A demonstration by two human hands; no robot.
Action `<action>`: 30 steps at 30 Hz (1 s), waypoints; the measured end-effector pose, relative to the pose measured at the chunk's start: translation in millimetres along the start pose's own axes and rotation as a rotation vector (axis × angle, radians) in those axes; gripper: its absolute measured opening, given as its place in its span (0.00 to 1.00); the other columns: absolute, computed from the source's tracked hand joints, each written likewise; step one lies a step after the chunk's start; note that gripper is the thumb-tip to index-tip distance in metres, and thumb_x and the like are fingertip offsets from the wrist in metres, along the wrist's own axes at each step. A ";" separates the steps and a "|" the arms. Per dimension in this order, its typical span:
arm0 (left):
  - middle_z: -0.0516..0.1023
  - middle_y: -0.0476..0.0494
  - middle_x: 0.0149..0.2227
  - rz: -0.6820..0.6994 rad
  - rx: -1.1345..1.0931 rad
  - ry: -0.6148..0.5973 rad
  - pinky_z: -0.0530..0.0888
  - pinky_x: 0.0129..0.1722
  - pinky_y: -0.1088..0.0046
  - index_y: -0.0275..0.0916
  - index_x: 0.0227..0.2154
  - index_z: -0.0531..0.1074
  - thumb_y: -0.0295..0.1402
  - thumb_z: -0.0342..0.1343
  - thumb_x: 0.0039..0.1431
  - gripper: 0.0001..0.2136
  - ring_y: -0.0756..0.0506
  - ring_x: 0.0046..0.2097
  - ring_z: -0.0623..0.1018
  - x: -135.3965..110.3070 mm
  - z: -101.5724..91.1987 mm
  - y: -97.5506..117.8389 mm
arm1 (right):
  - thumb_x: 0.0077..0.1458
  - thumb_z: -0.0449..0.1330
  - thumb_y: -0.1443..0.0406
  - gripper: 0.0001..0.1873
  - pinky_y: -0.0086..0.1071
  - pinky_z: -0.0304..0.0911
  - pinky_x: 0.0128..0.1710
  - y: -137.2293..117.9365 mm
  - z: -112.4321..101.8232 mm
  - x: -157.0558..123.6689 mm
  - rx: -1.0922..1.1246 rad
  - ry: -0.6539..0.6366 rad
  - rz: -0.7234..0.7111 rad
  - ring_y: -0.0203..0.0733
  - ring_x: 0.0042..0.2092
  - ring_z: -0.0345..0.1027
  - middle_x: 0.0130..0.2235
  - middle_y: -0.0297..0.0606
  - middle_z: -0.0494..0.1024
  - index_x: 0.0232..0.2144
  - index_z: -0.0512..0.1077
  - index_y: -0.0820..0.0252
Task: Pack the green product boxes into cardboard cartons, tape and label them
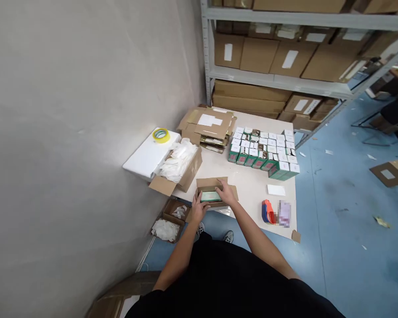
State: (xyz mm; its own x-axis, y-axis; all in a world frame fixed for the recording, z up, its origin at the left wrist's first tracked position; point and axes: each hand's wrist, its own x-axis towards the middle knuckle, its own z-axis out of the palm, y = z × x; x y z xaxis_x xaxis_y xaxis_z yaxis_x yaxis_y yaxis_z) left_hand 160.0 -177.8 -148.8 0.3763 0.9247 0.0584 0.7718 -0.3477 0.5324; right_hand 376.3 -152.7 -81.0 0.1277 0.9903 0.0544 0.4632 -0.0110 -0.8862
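Observation:
A small open cardboard box [232, 192] sits at the table's near edge with its flaps raised. Inside it lies a pale green box [210, 196]. My left hand [199, 208] grips the cardboard box at its near left corner, fingertips close to the green box's left end. Across the right end reaches my right hand [226, 193], its fingers on the far wall and flap and its thumb inside by the green box. The undersides of both hands are hidden.
Rows of green-and-white boxes [263, 148] stand at the back right. Flattened cartons [208, 121], a carton of white plastic bags [189, 170] and yellow tape [161, 135] are left. A red-blue tape dispenser [268, 212] and white card [276, 190] lie right. Shelving [278, 81] stands behind.

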 end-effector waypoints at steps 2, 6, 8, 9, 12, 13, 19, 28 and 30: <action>0.56 0.48 0.73 -0.032 -0.024 0.011 0.61 0.69 0.45 0.44 0.39 0.85 0.36 0.62 0.63 0.08 0.27 0.73 0.52 -2.2 -9.6 -13.7 | 0.61 0.59 0.63 0.28 0.49 0.58 0.67 -15.7 22.5 24.0 -0.028 -0.030 -0.067 0.50 0.68 0.61 0.65 0.45 0.69 0.63 0.68 0.53; 0.55 0.48 0.74 -0.067 -0.054 0.026 0.63 0.67 0.43 0.44 0.38 0.85 0.35 0.61 0.63 0.07 0.26 0.74 0.50 -1.2 -23.2 -35.1 | 0.60 0.59 0.63 0.30 0.47 0.60 0.66 -41.5 62.9 83.5 -0.106 -0.072 -0.153 0.51 0.70 0.56 0.68 0.46 0.65 0.64 0.68 0.55; 0.56 0.48 0.73 -0.071 -0.063 0.036 0.63 0.67 0.43 0.44 0.37 0.85 0.35 0.62 0.63 0.06 0.26 0.74 0.50 2.1 -28.3 -42.5 | 0.59 0.60 0.64 0.31 0.47 0.60 0.67 -51.1 79.3 115.7 -0.167 -0.083 -0.185 0.52 0.70 0.56 0.68 0.46 0.65 0.65 0.67 0.55; 0.56 0.48 0.73 -0.073 -0.067 0.041 0.63 0.67 0.44 0.45 0.37 0.85 0.34 0.62 0.62 0.06 0.26 0.74 0.51 4.2 -30.6 -45.6 | 0.58 0.61 0.64 0.32 0.48 0.60 0.67 -55.1 86.4 131.2 -0.201 -0.093 -0.195 0.52 0.70 0.56 0.68 0.47 0.64 0.65 0.66 0.55; 0.55 0.48 0.74 -0.064 -0.084 0.036 0.63 0.67 0.43 0.45 0.39 0.85 0.33 0.63 0.61 0.06 0.26 0.73 0.51 11.9 -37.1 -54.1 | 0.56 0.62 0.66 0.35 0.46 0.61 0.66 -63.9 102.6 170.2 -0.333 -0.149 -0.184 0.53 0.69 0.58 0.70 0.48 0.61 0.66 0.65 0.56; 0.55 0.48 0.74 -0.060 -0.091 0.030 0.63 0.66 0.43 0.45 0.39 0.85 0.33 0.63 0.61 0.06 0.26 0.73 0.52 14.4 -39.3 -56.9 | 0.55 0.63 0.67 0.36 0.45 0.62 0.65 -65.6 106.3 180.1 -0.380 -0.171 -0.177 0.53 0.68 0.60 0.70 0.47 0.60 0.66 0.65 0.55; 0.56 0.48 0.74 -0.040 -0.134 0.010 0.63 0.67 0.44 0.45 0.39 0.84 0.33 0.64 0.61 0.06 0.27 0.73 0.53 21.1 -53.3 -70.1 | 0.55 0.60 0.73 0.31 0.40 0.65 0.62 -68.2 117.5 212.6 -0.629 -0.249 -0.164 0.50 0.61 0.69 0.70 0.44 0.63 0.61 0.72 0.55; 0.57 0.49 0.73 -0.029 -0.167 -0.023 0.62 0.67 0.42 0.46 0.39 0.84 0.32 0.63 0.61 0.06 0.28 0.73 0.53 21.5 -55.8 -74.3 | 0.64 0.54 0.70 0.16 0.37 0.68 0.53 -75.3 125.5 226.5 -0.648 -0.200 -0.244 0.49 0.50 0.74 0.50 0.46 0.80 0.44 0.82 0.59; 0.57 0.49 0.73 -0.023 -0.173 -0.021 0.60 0.68 0.41 0.46 0.39 0.84 0.31 0.63 0.61 0.07 0.28 0.73 0.52 23.8 -53.9 -74.1 | 0.64 0.54 0.69 0.16 0.37 0.67 0.53 -78.8 121.5 227.6 -0.630 -0.166 -0.262 0.49 0.50 0.74 0.49 0.47 0.81 0.44 0.82 0.59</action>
State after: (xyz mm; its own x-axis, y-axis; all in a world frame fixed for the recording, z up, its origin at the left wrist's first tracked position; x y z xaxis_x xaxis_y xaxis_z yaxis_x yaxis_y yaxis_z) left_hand 84.1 -121.6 -141.3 0.3714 0.9281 0.0281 0.6812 -0.2929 0.6709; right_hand 262.4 90.4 -54.7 -0.1704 0.9787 0.1141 0.8867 0.2028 -0.4155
